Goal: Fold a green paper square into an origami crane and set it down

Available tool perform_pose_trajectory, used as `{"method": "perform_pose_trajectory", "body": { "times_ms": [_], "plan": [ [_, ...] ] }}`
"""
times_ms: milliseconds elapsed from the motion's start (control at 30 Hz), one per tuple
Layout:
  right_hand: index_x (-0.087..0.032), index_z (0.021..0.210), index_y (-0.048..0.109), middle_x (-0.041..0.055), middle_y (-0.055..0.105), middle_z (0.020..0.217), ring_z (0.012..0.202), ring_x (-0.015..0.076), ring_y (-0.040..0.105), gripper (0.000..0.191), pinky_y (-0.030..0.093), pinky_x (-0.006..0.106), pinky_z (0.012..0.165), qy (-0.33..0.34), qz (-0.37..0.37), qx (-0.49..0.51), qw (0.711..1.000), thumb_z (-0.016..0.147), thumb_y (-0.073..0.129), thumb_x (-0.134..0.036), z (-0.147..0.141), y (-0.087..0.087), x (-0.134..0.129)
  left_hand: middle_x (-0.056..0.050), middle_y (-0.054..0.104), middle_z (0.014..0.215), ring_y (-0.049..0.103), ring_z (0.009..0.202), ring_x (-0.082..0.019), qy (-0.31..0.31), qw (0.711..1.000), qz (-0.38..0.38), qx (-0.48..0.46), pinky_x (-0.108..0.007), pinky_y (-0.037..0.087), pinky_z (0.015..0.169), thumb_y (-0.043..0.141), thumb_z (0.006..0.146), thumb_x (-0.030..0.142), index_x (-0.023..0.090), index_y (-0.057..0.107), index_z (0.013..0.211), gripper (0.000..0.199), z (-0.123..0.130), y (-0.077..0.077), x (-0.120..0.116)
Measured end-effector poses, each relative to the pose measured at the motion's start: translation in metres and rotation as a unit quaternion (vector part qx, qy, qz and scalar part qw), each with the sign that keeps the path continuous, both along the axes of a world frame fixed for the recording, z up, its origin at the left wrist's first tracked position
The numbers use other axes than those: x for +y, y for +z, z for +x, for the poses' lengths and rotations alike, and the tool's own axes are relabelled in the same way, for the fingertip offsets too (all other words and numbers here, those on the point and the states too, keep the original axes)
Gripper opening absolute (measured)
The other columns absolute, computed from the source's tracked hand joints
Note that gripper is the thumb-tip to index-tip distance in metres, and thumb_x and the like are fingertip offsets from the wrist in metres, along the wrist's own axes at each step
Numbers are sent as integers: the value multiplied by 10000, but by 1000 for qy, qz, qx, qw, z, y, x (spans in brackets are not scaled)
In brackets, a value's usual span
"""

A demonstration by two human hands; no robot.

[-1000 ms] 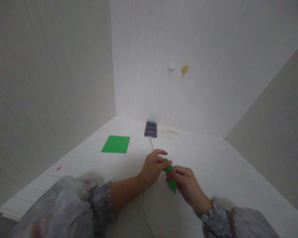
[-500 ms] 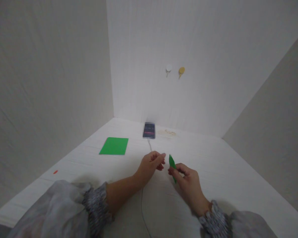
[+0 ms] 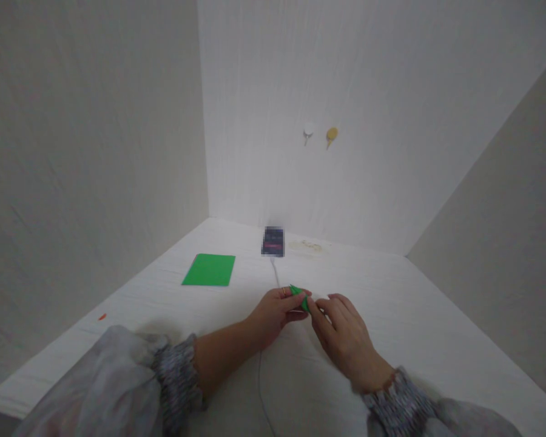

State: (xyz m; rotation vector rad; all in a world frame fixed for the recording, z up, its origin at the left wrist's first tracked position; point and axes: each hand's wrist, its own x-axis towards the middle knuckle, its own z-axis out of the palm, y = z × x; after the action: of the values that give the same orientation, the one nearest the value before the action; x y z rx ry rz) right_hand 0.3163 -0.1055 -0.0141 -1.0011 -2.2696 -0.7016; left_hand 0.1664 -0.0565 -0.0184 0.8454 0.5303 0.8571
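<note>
A small folded green paper (image 3: 299, 296) is pinched between the thumb and fingers of my left hand (image 3: 275, 312), above the middle of the white table. My right hand (image 3: 346, 340) is just to the right, its index fingertip touching the paper's lower right end. Its other fingers are bent and apart, with nothing seen between them. A flat green square sheet (image 3: 209, 269) lies on the table to the left, beyond my left forearm.
A dark device (image 3: 273, 241), blurred, stands near the back wall with a pale cable (image 3: 260, 388) running towards me under my left arm. A small orange-red scrap (image 3: 102, 317) lies at the left. White (image 3: 308, 129) and yellow (image 3: 332, 133) hooks are on the wall.
The folded green paper has passed from my right hand into my left hand and moved left. My right hand has loosened its pinch, and its index finger now touches the paper's end.
</note>
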Motion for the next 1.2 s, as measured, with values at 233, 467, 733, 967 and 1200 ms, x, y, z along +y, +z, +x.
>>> {"method": "perform_pose_trajectory", "body": {
  "times_ms": [233, 467, 733, 967, 1200],
  "plan": [
    [-132, 1038, 535, 82, 575, 814, 775, 175, 503, 225, 434, 304, 654, 105, -112, 22, 988, 849, 414, -121, 9, 5, -1, 18, 566, 611, 542, 542, -98, 27, 999, -5, 31, -248, 427, 573, 753, 504, 210, 131, 498, 794, 395, 0, -4, 4],
    [-183, 930, 597, 60, 545, 801, 721, 149, 504, 189, 429, 269, 599, 118, -164, 114, 973, 825, 454, -119, 20, -3, 4, 37, 546, 572, 554, 559, -113, 6, 999, 9, 35, -266, 423, 606, 746, 465, 142, 155, 435, 704, 393, 0, -4, 2],
    [-232, 828, 647, 23, 508, 763, 705, 144, 517, 126, 434, 256, 598, 119, -279, 286, 909, 790, 530, -202, 15, -5, 10, 19, 582, 560, 522, 515, -77, -4, 997, 48, 56, -223, 390, 581, 738, 474, 173, 116, 528, 635, 271, 0, -10, 5],
    [-237, 758, 669, 30, 555, 767, 739, 166, 531, 90, 434, 285, 666, 108, -358, 417, 829, 753, 579, -246, 10, -9, 14, -3, 629, 623, 553, 590, -96, 15, 994, 80, 78, -233, 401, 642, 731, 509, 197, 118, 607, 691, 233, -1, -7, 5],
    [-196, 698, 626, 5, 548, 680, 661, 143, 504, 78, 406, 255, 615, 103, -397, 540, 735, 725, 601, -265, -1, -10, 12, -4, 639, 644, 566, 610, -101, 38, 990, 114, 76, -247, 419, 669, 708, 548, 207, 121, 620, 682, 182, -2, -1, 1]
  ]
}}
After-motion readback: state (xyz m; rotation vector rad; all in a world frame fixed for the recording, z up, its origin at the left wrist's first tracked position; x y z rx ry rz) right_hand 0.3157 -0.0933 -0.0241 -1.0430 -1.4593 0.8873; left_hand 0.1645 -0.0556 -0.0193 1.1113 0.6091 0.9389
